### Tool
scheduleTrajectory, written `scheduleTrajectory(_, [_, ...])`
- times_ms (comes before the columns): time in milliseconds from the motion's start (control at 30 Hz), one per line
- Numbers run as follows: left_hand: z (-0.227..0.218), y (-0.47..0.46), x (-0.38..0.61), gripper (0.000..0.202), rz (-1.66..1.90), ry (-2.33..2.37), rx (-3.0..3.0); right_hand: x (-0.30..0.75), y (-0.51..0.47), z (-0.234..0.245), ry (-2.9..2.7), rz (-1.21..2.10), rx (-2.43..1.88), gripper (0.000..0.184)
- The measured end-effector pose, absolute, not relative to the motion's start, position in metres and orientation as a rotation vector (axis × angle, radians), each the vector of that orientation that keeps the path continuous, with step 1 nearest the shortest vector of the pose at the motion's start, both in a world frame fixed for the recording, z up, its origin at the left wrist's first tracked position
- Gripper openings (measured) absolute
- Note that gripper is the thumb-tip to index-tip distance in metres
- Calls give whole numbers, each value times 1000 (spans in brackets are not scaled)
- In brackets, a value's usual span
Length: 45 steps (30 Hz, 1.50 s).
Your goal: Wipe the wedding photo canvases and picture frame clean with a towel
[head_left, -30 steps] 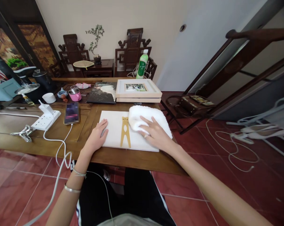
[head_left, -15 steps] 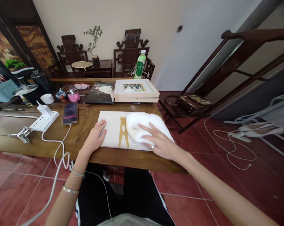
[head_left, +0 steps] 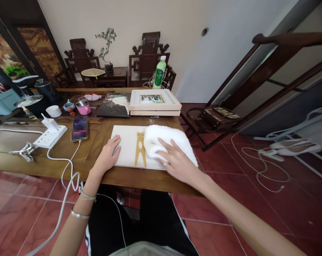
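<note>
Now we are wiping the board (head_left: 126,142) with a towel (head_left: 161,137).
Our right hand (head_left: 177,161) lies flat and spread on the towel under it, gripping nothing. Our left hand (head_left: 107,154), flat with fingers together, pins the board's edge. We judge the next stroke needs that firm hold.

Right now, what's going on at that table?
A person sits at a wooden table with both hands on a white board that bears a golden cat-like figure. The right hand lies spread on a fluffy white towel that covers the board's right part. The left hand rests flat on the board's left edge. Behind the board lie stacked picture frames, with a phone and power strip to the left.
</note>
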<state>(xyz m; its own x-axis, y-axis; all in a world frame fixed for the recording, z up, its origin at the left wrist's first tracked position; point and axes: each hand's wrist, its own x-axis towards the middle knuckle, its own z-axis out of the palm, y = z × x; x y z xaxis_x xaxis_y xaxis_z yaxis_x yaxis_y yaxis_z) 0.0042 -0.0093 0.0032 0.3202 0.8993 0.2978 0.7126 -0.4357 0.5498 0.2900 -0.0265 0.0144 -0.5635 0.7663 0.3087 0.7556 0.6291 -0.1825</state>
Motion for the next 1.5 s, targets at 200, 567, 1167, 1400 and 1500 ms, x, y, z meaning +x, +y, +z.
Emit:
scheduleTrajectory(200, [1, -9, 4, 45, 838, 1440, 2262, 290, -107, 39, -2629, 96, -1037, 29])
scheduleTrajectory(567, [2, -8, 3, 46, 820, 1451, 2283, 288, 3, 21, -2565, 100, -1210, 31])
scheduleTrajectory(1167, [0, -8, 4, 47, 825, 1448, 2286, 292, -110, 41, -2637, 284, -1036, 27])
scheduleTrajectory(1400, [0, -8, 4, 47, 816, 1452, 2280, 297, -41, 24, -2560, 207, -1061, 27])
scheduleTrajectory(1500, [1, -8, 4, 48, 812, 1451, 2280, 299, 4, 19, -2544, 210, -1075, 30])
